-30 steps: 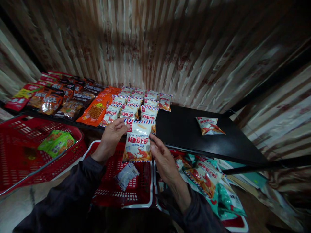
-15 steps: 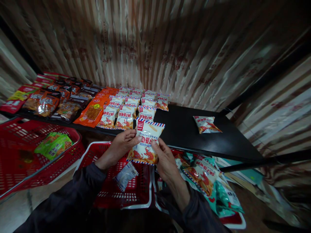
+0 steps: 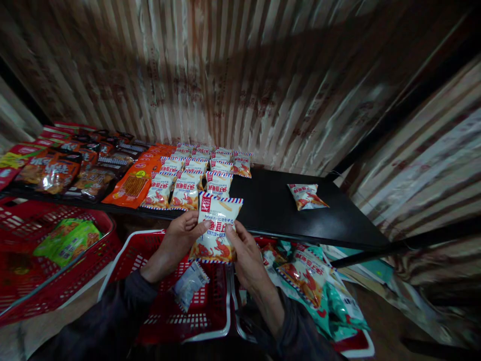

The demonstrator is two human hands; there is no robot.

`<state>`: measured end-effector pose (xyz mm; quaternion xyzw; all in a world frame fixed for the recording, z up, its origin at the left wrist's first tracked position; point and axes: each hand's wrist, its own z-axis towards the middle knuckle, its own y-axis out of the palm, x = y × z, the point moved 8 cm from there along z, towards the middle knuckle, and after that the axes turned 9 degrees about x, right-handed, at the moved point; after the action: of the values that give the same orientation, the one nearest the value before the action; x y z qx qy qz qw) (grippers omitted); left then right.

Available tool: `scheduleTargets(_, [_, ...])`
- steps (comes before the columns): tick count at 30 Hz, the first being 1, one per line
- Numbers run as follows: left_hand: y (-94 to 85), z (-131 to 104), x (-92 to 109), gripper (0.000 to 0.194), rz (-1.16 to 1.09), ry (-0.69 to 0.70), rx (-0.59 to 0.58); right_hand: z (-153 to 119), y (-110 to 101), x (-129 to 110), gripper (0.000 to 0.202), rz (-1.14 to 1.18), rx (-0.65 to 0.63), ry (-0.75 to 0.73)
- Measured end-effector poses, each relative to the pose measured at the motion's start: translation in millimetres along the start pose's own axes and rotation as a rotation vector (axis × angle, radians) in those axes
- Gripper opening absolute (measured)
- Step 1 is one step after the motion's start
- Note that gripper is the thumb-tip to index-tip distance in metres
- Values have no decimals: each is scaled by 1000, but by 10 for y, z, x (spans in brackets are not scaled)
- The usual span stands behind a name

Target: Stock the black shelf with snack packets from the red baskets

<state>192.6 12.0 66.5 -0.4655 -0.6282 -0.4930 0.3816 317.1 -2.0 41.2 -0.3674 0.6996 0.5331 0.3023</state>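
A black shelf (image 3: 278, 215) lies beyond 3 red baskets (image 3: 22, 265) on my feed. I have the left hand (image 3: 175, 244) and right hand (image 3: 248, 255) grasping opposite sides of 1 white snack bag (image 3: 216, 242), above the middle basket's (image 3: 169, 323) far right corner.

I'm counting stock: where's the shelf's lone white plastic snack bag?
Head view, right side: that bag lies on the flat black shelf, right of the grouped white bags.

Left hand (image 3: 173, 246) is lower on the snack pack (image 3: 215, 245) now, off its top corner, right hand (image 3: 248, 256) has a thumb over the front, and the pack's nudged right along the front edge of the shelf (image 3: 268, 208).
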Motion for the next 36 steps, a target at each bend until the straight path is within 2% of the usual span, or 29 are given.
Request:
scheduleTargets(5, [26,-27,-45,40,-44,-49,-13,3,-19,-15,34,4,34,-3])
scheduleTargets(10, [26,-42,-90,43,-72,-100,36,7,-36,-17,37,6,38,-5])
scheduleTargets(18, [-17,-46,-126,41,-127,-106,106,-5,-11,-16,39,-2,-8,-32])
scheduleTargets(23, [-13,15,-114,46,-132,-53,160,-64,23,-78,50,-47,-75,-71])
scheduleTargets(26, [110,49,-119,52,-145,-38,178,-114,-84,-123,49,-88,-41,-73])
scheduleTargets(31, [487,108,-54,53,-167,30,133,-131,-402,-346,50,-110,93,-174])
scheduleTargets(36, [884,369,11,49,-59,160,76,135,-675,-652,52,-109,181,-256])
